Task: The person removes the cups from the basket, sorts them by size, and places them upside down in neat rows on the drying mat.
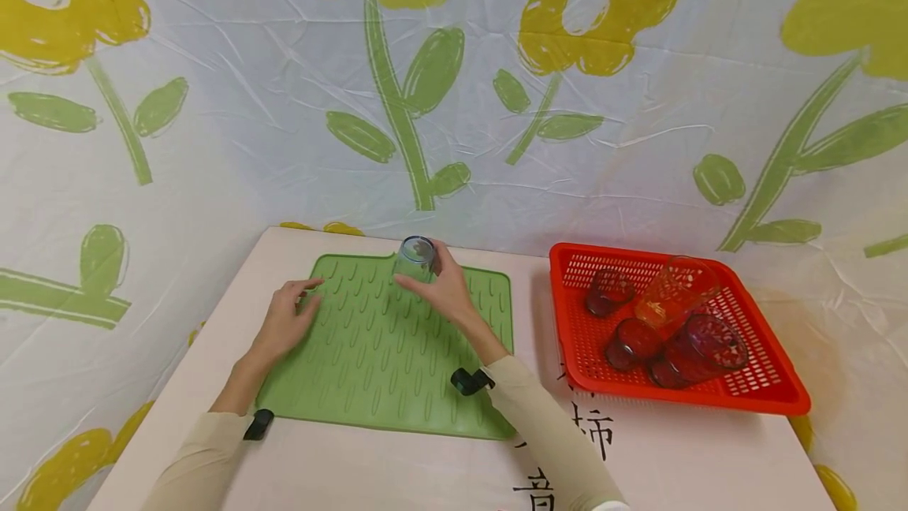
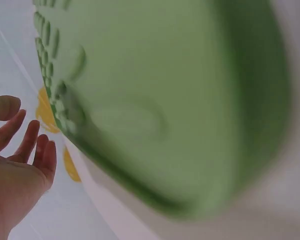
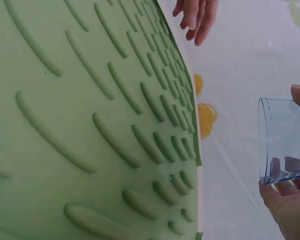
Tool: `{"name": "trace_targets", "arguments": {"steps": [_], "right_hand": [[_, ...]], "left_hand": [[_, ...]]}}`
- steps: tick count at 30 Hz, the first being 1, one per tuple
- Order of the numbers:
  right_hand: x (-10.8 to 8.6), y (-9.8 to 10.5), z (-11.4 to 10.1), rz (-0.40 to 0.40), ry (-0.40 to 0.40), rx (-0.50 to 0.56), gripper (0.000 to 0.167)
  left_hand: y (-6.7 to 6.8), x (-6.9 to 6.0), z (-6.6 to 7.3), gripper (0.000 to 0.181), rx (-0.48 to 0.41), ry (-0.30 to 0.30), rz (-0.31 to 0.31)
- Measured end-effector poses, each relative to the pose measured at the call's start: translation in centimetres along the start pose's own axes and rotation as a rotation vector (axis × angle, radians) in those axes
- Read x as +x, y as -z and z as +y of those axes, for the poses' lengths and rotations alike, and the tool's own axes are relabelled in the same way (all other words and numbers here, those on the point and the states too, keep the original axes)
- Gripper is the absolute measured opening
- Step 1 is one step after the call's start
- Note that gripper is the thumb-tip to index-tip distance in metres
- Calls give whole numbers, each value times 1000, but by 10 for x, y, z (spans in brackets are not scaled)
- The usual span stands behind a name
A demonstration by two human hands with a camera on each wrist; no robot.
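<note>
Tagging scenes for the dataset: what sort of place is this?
Probably a staged tabletop set: flower-print sheeting behind a table, with a green mat and red basket of glasses on it.

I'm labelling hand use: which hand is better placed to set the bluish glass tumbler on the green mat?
Probably the right hand: it grips the glass tumbler, near the far edge of the green mat. The left hand is empty, near the mat's left edge.

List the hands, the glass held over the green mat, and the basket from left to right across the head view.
Left hand → clear glass gripped by the right hand → red basket.
</note>
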State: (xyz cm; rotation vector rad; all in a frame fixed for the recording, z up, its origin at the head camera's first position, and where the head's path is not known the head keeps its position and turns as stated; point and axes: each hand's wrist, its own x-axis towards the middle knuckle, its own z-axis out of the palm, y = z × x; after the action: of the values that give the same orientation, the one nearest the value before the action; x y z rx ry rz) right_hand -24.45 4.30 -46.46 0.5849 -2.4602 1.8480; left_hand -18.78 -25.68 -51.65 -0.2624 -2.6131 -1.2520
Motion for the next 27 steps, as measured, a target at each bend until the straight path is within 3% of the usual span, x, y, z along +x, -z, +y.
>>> {"name": "trace_targets", "arguments": {"steps": [4, 11, 15, 22, 24, 27], "right_hand": [[7, -9, 1, 6, -19, -22, 77], [20, -27, 10, -6, -9, -25, 76], [24, -36, 12, -18, -14, -6, 75], [29, -51, 13, -45, -29, -19, 76], [30, -55, 13, -57, -24, -28, 75], [32, -61, 17, -73, -15, -18, 74]], "left_hand": [[9, -1, -12, 33, 54, 0, -19], [19, -2, -21, 36, 143, 4, -125], [20, -2, -31, 36, 174, -55, -153], [16, -3, -45, 34, 223, -282, -114], [16, -3, -47, 35, 245, -297, -124], [16, -3, -46, 37, 261, -266, -153]]}}
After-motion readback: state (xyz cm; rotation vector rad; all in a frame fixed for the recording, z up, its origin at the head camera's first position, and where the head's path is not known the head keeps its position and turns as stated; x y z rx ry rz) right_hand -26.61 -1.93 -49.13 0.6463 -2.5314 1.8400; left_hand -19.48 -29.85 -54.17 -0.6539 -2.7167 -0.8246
